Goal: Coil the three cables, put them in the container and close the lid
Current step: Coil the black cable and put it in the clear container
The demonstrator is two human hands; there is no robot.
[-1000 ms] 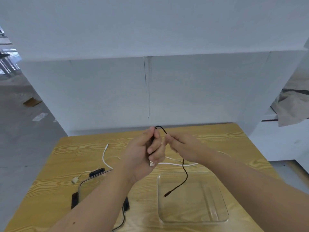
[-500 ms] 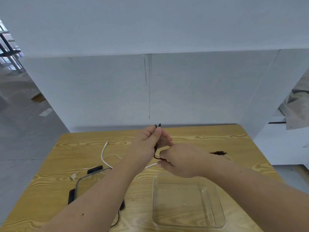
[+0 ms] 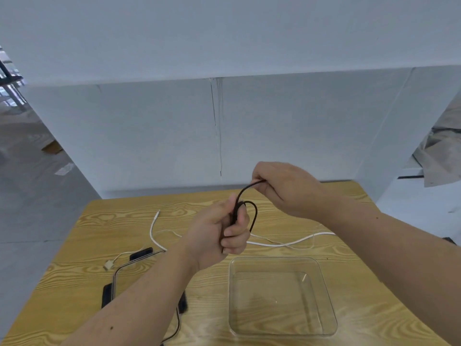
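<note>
A pale grey partition wall closed off the far side of the light, wood-grain tabletop (image 3: 361,290), which stood in a bare room with grey floor showing to the left. Above the middle of that table, the left hand (image 3: 219,233) was fisted tight around gathered turns of a thin black cable (image 3: 253,216), 1 loop standing out past the knuckles. The right hand (image 3: 287,188), raised a little higher and just beyond, pinched the free run of the same cable between thumb and fingers. This looked like the coiling of the 1st of 3 cables, with none stowed yet. The next move probably called for laying the pinched run over the fist as another turn, keeping it taut so the loops did not spring open. A long white cable (image 3: 287,243) trailed across the table behind the hands. The clear, square plastic container (image 3: 324,328) sat bare-bottomed near the front edge, below and right of the hands, with open wood around it. Its clear lid with black clips (image 3: 117,270) lay to the left under the left forearm, near that side's edge
</note>
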